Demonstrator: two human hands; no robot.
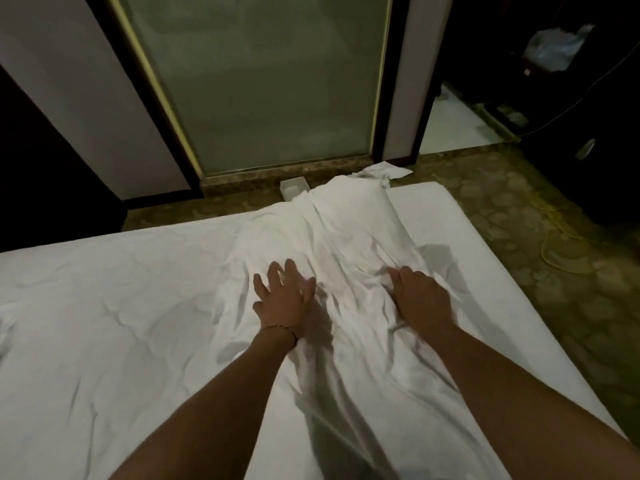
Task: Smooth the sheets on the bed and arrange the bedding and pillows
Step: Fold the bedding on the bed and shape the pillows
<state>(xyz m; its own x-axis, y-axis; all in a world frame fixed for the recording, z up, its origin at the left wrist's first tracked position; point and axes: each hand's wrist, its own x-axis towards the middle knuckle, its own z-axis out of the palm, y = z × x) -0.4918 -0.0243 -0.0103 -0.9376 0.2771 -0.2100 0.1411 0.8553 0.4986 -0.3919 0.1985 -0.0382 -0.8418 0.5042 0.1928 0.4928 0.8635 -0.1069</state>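
Observation:
A white sheet (114, 327) covers the bed, wrinkled across its left part. A bunched ridge of white bedding (349, 233) runs down the middle from the far edge toward me, its far end hanging over the bed's edge. My left hand (284, 299) lies flat on the left slope of that ridge, fingers spread apart. My right hand (419, 296) presses on the right side of the ridge, fingers curled down into the folds. The bare mattress top (450, 220) shows at the right. No pillow can be made out.
Beyond the far edge are a patterned floor (512, 199), a frosted glass door (263, 81), a small clear box (294, 188) and a white cloth (384, 171) on the floor. Dark furniture (588, 98) stands at the right, with a cable (550, 244) on the floor.

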